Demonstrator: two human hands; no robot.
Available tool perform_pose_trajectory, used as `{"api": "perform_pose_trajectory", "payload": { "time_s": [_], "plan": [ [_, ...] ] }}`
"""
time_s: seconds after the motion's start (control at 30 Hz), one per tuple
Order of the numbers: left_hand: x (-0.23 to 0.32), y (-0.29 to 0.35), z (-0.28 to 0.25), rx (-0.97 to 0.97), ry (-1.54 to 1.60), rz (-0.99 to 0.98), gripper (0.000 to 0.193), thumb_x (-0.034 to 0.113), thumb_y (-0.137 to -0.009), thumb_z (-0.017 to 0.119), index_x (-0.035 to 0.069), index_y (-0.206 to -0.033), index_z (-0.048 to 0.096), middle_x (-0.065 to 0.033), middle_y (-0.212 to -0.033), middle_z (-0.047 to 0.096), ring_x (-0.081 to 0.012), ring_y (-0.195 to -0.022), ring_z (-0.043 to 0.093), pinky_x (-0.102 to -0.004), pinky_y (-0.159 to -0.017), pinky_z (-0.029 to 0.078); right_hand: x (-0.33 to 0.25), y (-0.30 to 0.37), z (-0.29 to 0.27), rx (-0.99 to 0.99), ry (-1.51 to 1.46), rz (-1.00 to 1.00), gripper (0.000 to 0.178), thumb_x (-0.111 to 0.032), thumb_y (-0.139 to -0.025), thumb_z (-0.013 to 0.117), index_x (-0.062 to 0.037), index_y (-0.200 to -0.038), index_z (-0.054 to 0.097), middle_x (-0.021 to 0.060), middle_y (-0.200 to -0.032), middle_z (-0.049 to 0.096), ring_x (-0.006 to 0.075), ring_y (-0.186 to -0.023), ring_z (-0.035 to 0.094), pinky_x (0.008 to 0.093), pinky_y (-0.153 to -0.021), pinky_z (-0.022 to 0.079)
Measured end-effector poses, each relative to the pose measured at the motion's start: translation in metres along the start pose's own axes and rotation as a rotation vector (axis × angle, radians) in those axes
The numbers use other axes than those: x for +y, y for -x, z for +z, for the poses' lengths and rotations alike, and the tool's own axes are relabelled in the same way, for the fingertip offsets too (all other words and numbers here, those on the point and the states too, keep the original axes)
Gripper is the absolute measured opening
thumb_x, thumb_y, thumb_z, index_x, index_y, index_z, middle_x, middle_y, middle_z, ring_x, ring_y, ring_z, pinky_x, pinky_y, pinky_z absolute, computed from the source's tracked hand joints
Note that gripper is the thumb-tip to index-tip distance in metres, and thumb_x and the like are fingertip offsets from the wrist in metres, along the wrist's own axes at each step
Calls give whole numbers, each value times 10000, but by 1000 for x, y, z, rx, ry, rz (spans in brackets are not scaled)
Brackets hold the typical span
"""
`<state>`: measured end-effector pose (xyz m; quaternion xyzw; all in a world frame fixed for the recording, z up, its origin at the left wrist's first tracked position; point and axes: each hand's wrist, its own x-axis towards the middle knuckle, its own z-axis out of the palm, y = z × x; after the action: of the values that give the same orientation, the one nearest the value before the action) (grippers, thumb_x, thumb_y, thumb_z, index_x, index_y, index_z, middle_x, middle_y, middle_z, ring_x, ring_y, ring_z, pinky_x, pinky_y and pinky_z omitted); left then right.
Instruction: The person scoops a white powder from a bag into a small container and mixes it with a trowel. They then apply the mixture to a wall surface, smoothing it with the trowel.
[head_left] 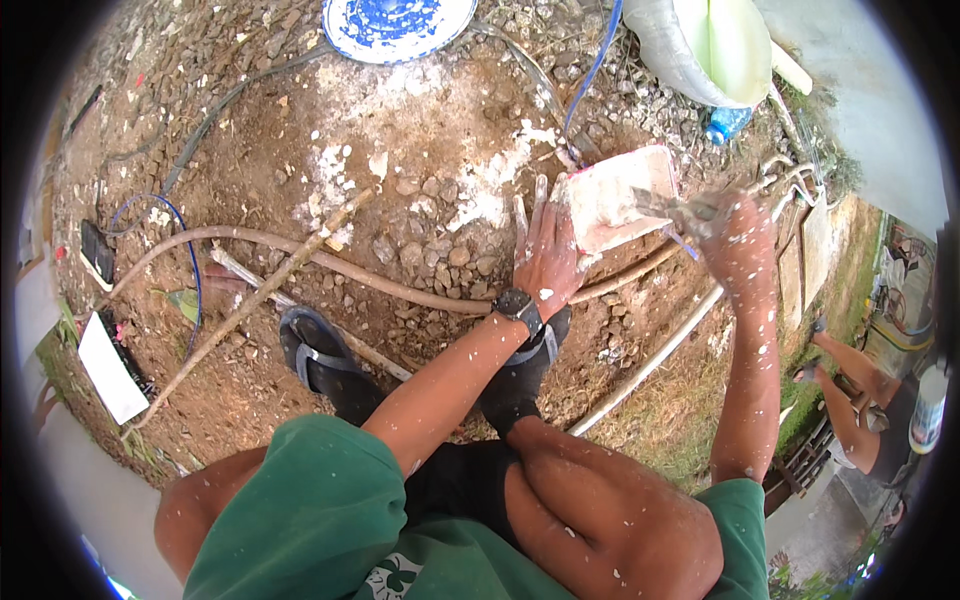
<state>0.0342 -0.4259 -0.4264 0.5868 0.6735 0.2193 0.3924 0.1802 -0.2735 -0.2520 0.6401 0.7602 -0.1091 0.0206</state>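
From where I stand, the shallow tray [612, 228] is out on the bare ground [430, 130], just ahead of the squatting person's feet and a little to the right. The left hand [548, 240] is open, fingers stretched along the tray's left edge, probably to steady it; whether the thumb pinches the rim I can't tell. The right hand [738, 235] is closed around a smeared tool [660, 205], its end over the tray's right side, likely so it can work the pale paste there against that bracing hand. A brown hose [390, 287] curves past the tray's near edge and a white pipe [650, 360] slants below, so both could snag a shift of the feet. Toward the ground's far right corner stand a pale tub [690, 50] and a blue bottle [727, 125].
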Motion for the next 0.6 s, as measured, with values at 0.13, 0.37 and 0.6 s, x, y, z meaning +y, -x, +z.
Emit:
{"api": "perform_pose_trajectory", "payload": {
  "time_s": [0.13, 0.37, 0.6],
  "plan": [
    [1, 1, -2, 34, 43, 15, 979, 304, -779, 818, -77, -1524, 310, -298, -1569, 305, -440, -1522, 213, -531, -1240, 243, 6, -3, 0, -49, 127, -37, 308, -323, -851, 824, -53, -982, 751, 93, -829, 771, 253, -739, 747, 366, -690, 610],
    [0, -3, 3, 26, 29, -32, 981, 413, -807, 787, -67, -1525, 322, -294, -1596, 286, -423, -1524, 222, -613, -1227, 184, -7, -12, 0, -5, 266, -111, 281, -308, -867, 799, -58, -985, 746, 133, -874, 769, 268, -803, 753, 388, -757, 604],
    [-5, -3, 10, 46, 33, 14, 981, 394, -774, 810, -43, -1520, 346, -274, -1574, 332, -428, -1513, 247, -650, -1225, 124, -10, -15, 9, 8, 235, -138, 271, -337, -855, 796, -89, -941, 731, 97, -762, 727, 288, -736, 722, 426, -717, 582]
  ]
}}
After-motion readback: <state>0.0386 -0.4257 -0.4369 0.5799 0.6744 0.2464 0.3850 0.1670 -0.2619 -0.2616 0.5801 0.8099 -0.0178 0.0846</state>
